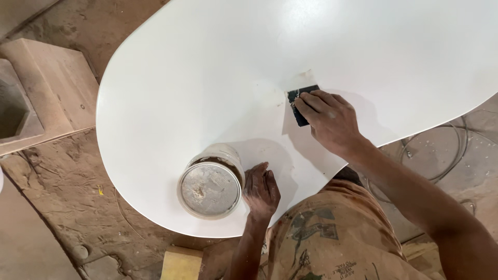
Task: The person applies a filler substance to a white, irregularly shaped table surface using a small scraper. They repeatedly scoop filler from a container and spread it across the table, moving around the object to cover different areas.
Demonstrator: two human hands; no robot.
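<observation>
A round white tub (210, 182) stands near the close edge of the big white board (171, 93), a bit to the left. Its top is grey and dusty, and its side has brown smears. There is no label I can make out on it. The left hand (261, 190) lies flat on the board just to the right of the tub, fingers stretched out and close together, holding nothing. I cannot tell if it touches the tub. The right hand (329, 120) is farther out on the board, to the right. Its arm reaches forward from the near right corner. Its fingers are curled down on a small dark scraper (300, 102) and press it flat on the white top. A pale smear shows on the board by the scraper. Off to the far left sits a wooden box (49, 88) on the dusty floor (62, 181). A thin wire (441, 155) loops on the floor at the right.
</observation>
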